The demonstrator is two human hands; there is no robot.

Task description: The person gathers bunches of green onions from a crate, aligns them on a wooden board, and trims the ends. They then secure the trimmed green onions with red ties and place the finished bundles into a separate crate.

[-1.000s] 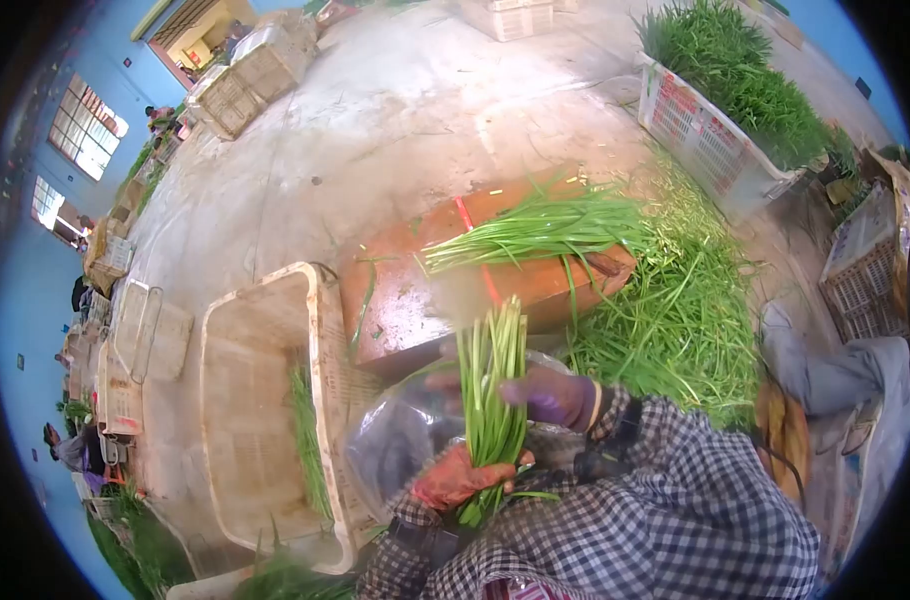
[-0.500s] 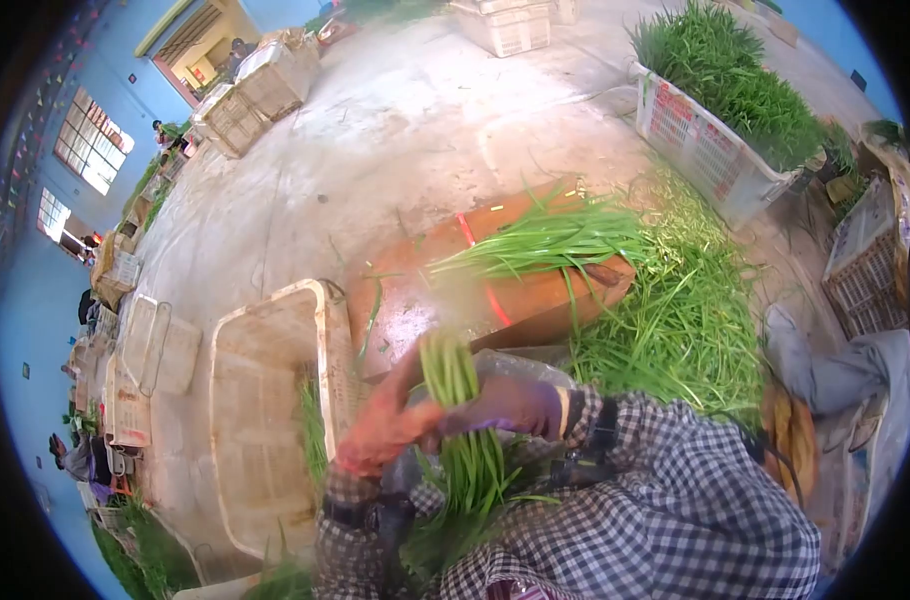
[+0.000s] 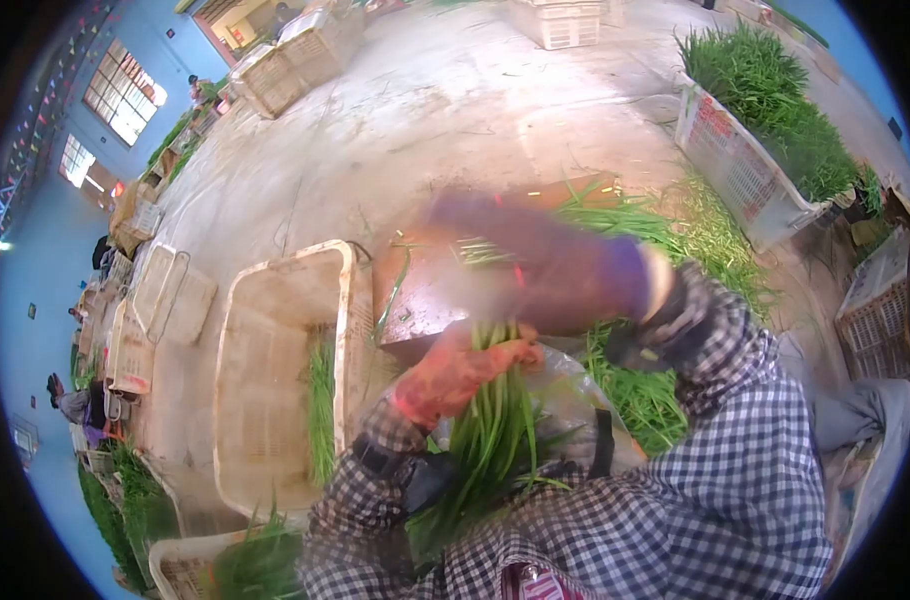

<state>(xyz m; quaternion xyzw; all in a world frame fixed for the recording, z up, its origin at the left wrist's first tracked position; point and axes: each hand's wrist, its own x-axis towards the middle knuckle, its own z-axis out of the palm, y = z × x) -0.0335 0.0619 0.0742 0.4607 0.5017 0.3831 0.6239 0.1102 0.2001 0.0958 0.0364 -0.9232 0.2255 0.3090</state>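
Note:
My left hand [image 3: 465, 368], in an orange-red glove, is closed round a bunch of garlic chives [image 3: 490, 425]. Its leafy part hangs down over my lap, and its top end stands near the edge of a brown board [image 3: 415, 300]. My right hand [image 3: 535, 255], in a purple glove, is stretched across the board and smeared by motion, so its fingers cannot be made out. More loose chives [image 3: 615, 212] lie on the far right part of the board, partly hidden behind the right hand and forearm.
A stained plastic crate [image 3: 237, 400] with some chives [image 3: 321, 410] inside stands left of the board. Cut trimmings [image 3: 710, 245] are heaped at the right. A white crate [image 3: 740, 180] piled with greens is beyond them. Other crates and people line the left wall.
My right hand has let go of the bunch and swung up and forward over the board. My left hand still grips the bunch, slightly farther right. The view has shifted a little.

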